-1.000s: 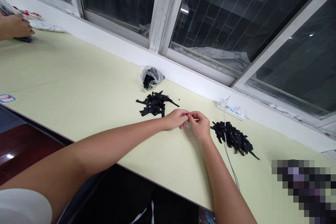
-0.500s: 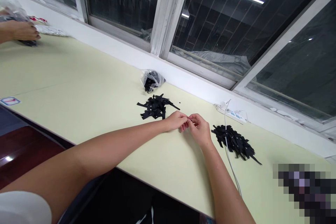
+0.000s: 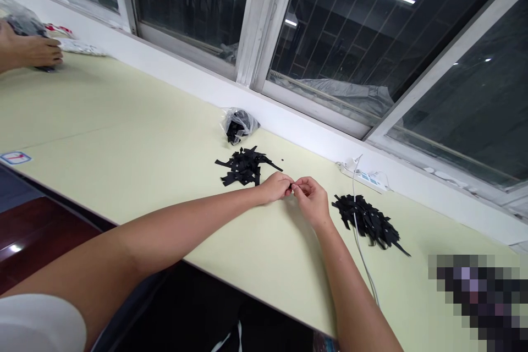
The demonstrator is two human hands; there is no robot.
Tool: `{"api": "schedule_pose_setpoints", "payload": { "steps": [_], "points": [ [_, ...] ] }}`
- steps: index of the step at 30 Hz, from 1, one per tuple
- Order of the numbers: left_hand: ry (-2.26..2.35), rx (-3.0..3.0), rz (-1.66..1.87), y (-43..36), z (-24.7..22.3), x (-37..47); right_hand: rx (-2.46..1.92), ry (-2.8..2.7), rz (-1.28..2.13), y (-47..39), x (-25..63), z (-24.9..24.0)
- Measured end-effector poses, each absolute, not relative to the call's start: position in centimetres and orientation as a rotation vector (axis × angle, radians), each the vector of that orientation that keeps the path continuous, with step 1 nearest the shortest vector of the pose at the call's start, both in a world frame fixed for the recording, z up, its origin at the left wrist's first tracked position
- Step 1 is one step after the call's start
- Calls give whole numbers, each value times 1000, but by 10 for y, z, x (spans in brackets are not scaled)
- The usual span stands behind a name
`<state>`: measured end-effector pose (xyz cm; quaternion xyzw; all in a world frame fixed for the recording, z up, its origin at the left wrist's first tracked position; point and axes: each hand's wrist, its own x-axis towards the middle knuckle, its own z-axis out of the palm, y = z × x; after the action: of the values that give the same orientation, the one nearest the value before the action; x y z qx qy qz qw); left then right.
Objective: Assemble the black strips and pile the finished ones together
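My left hand (image 3: 275,186) and my right hand (image 3: 310,201) meet over the pale table, fingertips pinched close together. Between them shows a small black strip (image 3: 291,186), mostly hidden by the fingers; it resembles the strips in the piles. Just beyond my left hand lies a loose pile of short black fabric strips (image 3: 244,166), some with small shiny dots. To the right of my right hand is a second, denser pile of black strips (image 3: 369,221).
Behind the left pile, a clear plastic bag (image 3: 241,125) holds more black pieces. A white power strip (image 3: 367,179) sits by the wall, its cable (image 3: 359,247) crossing the right pile. At far left, another person's hand (image 3: 35,50) touches a bag. A blurred dark object (image 3: 482,297) lies lower right.
My hands stay at nearly the same spot; the fingers have shifted slightly and more of the black strip shows between them. The other person's hand has changed its pose on the bag.
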<state>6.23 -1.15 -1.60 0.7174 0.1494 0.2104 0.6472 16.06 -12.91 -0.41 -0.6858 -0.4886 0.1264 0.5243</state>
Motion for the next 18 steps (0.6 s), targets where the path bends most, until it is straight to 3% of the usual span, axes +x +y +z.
{"api": "schedule_pose_setpoints", "payload": {
  "steps": [8,18],
  "points": [
    [263,1940,504,-14,-15,55,-1615,-1133,405,-127,174,-12],
    [315,2283,639,-7,-7,50,-1741,-1081,251,-128,187,-20]
  ]
}}
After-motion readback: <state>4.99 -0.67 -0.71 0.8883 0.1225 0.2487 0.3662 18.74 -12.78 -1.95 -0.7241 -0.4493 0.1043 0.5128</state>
